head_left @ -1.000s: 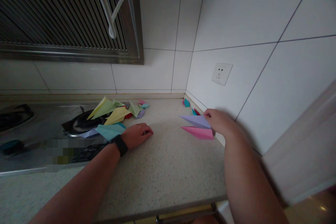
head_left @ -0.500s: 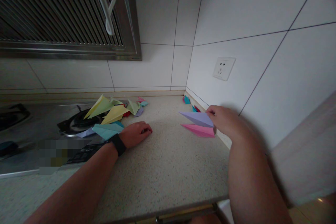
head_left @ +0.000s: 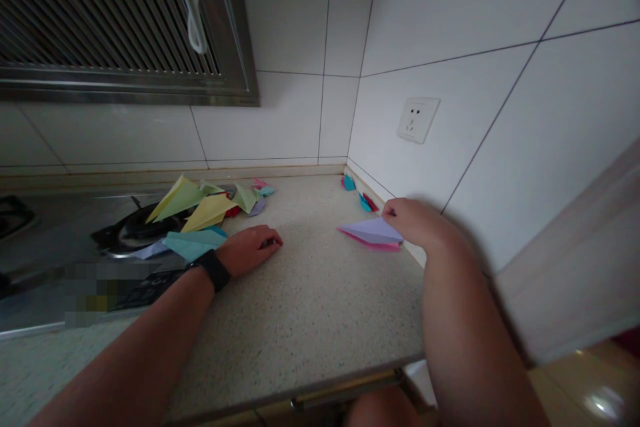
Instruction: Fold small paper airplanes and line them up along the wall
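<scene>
At the right of the counter, my right hand [head_left: 407, 220] pinches the tail of a lavender paper airplane [head_left: 373, 231]. Directly beneath it lies a pink paper airplane [head_left: 377, 246], mostly covered, with its lower edge showing. My left hand [head_left: 250, 249], a black band on its wrist, rests on the counter with fingers loosely curled and nothing visible in them. Just left of that hand is a light blue paper airplane [head_left: 193, 243]. Behind it, a yellow paper airplane [head_left: 210, 211] and a pale green paper airplane [head_left: 175, 200] lie in a heap with several other folded papers.
The heap partly covers a gas stove [head_left: 50, 240] on the left. Small blue and red folded papers [head_left: 367, 201] sit along the right wall, with another blue folded paper [head_left: 349, 182] in the corner. A range hood [head_left: 125, 90] hangs above; a socket [head_left: 419, 120] is on the wall.
My right hand has lowered the lavender airplane onto the pink one, which it now largely covers. My left hand stays resting on the counter. The view has shifted slightly.
</scene>
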Motion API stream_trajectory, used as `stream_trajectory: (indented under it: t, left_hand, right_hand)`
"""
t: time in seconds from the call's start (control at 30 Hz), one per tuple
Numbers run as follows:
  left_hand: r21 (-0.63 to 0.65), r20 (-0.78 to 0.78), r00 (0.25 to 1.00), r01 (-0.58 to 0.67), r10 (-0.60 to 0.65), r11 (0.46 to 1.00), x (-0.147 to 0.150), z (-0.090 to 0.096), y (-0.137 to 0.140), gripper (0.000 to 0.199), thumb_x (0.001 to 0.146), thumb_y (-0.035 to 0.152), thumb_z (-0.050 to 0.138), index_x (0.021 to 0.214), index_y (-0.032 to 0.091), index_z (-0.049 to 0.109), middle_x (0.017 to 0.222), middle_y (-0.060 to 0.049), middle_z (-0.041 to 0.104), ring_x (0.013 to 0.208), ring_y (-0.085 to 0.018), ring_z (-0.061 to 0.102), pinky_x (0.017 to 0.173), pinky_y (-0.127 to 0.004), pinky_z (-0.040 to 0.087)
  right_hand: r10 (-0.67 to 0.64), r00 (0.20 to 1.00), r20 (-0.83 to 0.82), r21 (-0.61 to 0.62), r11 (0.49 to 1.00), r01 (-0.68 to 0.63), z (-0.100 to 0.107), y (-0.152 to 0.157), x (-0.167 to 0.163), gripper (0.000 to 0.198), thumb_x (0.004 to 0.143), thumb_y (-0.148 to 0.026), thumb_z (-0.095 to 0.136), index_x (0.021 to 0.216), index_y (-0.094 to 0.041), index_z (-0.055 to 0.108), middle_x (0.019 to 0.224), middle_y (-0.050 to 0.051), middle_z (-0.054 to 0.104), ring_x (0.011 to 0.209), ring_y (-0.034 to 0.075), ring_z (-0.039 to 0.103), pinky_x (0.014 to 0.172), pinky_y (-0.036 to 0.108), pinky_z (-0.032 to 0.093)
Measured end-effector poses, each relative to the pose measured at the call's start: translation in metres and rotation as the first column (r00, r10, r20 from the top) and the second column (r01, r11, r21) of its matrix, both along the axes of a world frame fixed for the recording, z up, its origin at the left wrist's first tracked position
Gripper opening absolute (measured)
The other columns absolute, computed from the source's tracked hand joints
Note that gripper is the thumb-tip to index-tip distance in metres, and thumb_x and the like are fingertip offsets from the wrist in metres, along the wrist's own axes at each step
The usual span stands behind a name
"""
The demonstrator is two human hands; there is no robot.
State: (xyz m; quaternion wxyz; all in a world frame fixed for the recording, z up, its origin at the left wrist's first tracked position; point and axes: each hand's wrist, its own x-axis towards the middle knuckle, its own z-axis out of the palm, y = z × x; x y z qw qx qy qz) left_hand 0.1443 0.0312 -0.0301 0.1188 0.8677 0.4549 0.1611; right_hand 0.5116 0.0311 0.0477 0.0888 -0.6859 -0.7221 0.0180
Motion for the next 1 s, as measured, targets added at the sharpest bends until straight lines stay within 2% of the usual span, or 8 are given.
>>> stream_trajectory:
  t: [0.2,0.33,0.47,0.7,1.0]
  left_hand:
    - [0.015,0.001,1.0,0.01,-0.01,1.0,-0.001,-0.002,0.0,0.028,0.09,0.038,0.045,0.101,0.022,0.065,0.092,-0.004,0.062,0.082,-0.017,0.058,0.076,-0.029,0.043]
    - [0.025,-0.002,1.0,0.013,-0.013,1.0,-0.001,-0.002,0.0,0.027,0.09,0.038,0.045,0.1,0.022,0.065,0.091,-0.004,0.062,0.082,-0.016,0.058,0.075,-0.029,0.043]
    - [0.027,-0.002,1.0,0.007,-0.007,1.0,0.0,-0.002,0.0,0.028,0.09,0.038,0.045,0.1,0.022,0.065,0.091,-0.004,0.063,0.082,-0.017,0.058,0.075,-0.029,0.043]
    - [0.034,-0.008,1.0,0.018,-0.017,0.999,-0.001,-0.002,-0.001,0.028,0.09,0.038,0.046,0.101,0.022,0.066,0.092,-0.005,0.062,0.083,-0.017,0.058,0.076,-0.029,0.044]
    - [0.042,-0.015,1.0,0.015,-0.014,0.999,0.0,0.0,-0.003,0.029,0.09,0.038,0.046,0.101,0.021,0.067,0.092,-0.005,0.063,0.084,-0.017,0.058,0.077,-0.029,0.044]
  right_hand:
    - [0.035,0.999,0.007,-0.079,0.996,-0.034,-0.009,0.006,0.002,0.015,0.079,-0.023,0.054,0.083,-0.021,0.068,0.076,0.004,0.069,0.063,0.016,0.06,0.054,0.025,0.033]
    - [0.083,0.996,-0.02,-0.144,0.986,-0.085,-0.014,0.012,-0.006,0.016,0.08,-0.027,0.057,0.091,-0.022,0.068,0.085,0.004,0.07,0.062,0.014,0.06,0.054,0.024,0.036]
    - [0.142,0.988,0.059,-0.174,0.976,-0.129,-0.019,0.019,-0.014,0.016,0.076,-0.023,0.061,0.089,-0.022,0.07,0.09,0.005,0.071,0.067,0.015,0.062,0.055,0.023,0.036]
    - [0.171,0.971,0.167,-0.198,0.971,-0.137,-0.026,0.029,-0.004,0.022,0.073,-0.017,0.06,0.091,-0.022,0.071,0.092,0.006,0.071,0.079,0.018,0.064,0.058,0.024,0.036]
    - [0.168,0.967,0.189,-0.158,0.978,-0.139,-0.031,0.035,-0.006,0.025,0.073,-0.015,0.055,0.092,-0.023,0.071,0.096,0.006,0.071,0.082,0.018,0.063,0.061,0.025,0.035]
